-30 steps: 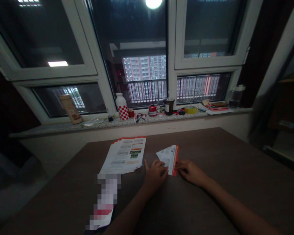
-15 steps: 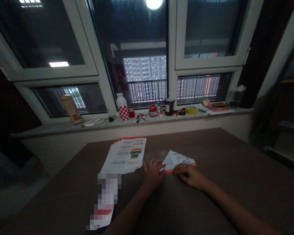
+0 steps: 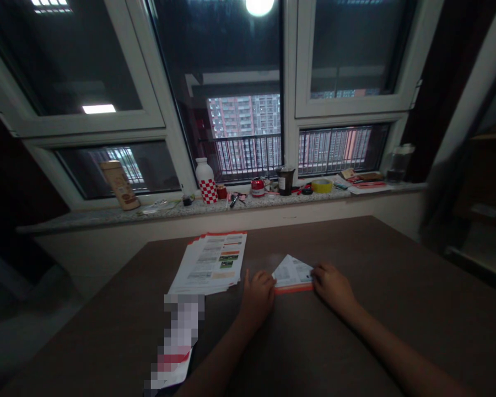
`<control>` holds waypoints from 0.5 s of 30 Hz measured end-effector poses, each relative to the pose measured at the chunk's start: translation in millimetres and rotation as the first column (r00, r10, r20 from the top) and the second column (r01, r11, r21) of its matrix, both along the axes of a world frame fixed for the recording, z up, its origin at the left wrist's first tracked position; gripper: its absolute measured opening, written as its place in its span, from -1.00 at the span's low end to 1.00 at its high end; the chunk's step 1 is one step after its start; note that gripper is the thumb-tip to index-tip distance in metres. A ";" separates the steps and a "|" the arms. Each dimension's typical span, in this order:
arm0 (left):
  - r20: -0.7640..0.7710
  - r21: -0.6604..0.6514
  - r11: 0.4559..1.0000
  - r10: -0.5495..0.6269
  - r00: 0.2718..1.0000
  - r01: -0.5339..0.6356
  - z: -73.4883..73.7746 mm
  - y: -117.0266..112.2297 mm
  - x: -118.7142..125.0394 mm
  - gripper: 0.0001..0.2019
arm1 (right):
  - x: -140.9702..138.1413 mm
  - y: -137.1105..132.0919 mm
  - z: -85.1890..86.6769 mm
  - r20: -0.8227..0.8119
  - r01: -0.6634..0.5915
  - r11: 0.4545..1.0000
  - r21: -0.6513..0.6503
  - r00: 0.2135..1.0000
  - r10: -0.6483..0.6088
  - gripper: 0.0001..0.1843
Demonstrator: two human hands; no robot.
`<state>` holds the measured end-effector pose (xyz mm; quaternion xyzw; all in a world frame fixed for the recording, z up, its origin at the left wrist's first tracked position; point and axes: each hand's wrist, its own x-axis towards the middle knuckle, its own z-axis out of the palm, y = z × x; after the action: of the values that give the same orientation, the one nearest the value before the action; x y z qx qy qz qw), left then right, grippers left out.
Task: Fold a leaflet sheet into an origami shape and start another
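Two hands point(image 3: 256, 302) lie spread, fingertips pressing either end of a folded white triangular paper leaflet with an orange edge point(image 3: 292, 274) on the dark brown counter point(image 3: 355, 336); a slipping hand could skew the fold, near the stacked white leaflets point(image 3: 209, 263).

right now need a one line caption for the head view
Left hand and right hand at either end of a folded orange-edged leaflet on a dark table, printed sheets beside it
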<state>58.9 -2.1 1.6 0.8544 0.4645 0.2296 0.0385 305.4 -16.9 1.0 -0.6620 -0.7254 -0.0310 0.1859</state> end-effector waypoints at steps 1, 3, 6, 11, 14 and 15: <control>-0.014 -0.002 1.000 -0.004 1.000 0.004 1.4 -0.5 0.2 -0.73 | -1.0 -0.4 -0.7 0.016 0.008 1.000 -0.014 1.000 -0.008 -0.74; -0.043 -0.005 1.000 -0.008 0.999 0.008 4.6 -1.8 0.3 -0.74 | -3.6 -1.5 -2.3 0.050 0.018 0.999 -0.031 0.999 -0.017 -0.74; -0.074 -0.016 1.000 -0.001 0.997 0.000 9.2 -3.6 -0.7 -0.78 | -8.7 -3.7 -4.5 0.093 -0.008 0.999 -0.042 0.996 0.012 -0.74; -0.157 -0.062 0.998 -0.014 0.987 0.004 18.0 -0.6 -6.5 -0.75 | -18.0 -8.2 -5.1 0.097 -0.071 0.996 -0.061 0.992 0.076 -0.71; -0.224 -0.088 0.996 -0.003 0.974 -0.017 25.2 2.6 -11.3 -0.76 | -19.8 -12.5 -2.7 0.086 -0.130 0.990 -0.054 0.987 0.135 -0.68; -0.244 -0.094 0.995 -0.004 0.970 -0.019 27.3 3.2 -12.8 -0.77 | -19.2 -14.0 -1.3 0.077 -0.152 0.987 -0.050 0.985 0.155 -0.66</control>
<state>46.1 1.1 28.8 0.8716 0.4793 0.1006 0.0213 286.2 -30.8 -0.3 -0.6063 -0.7817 -0.0272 0.1438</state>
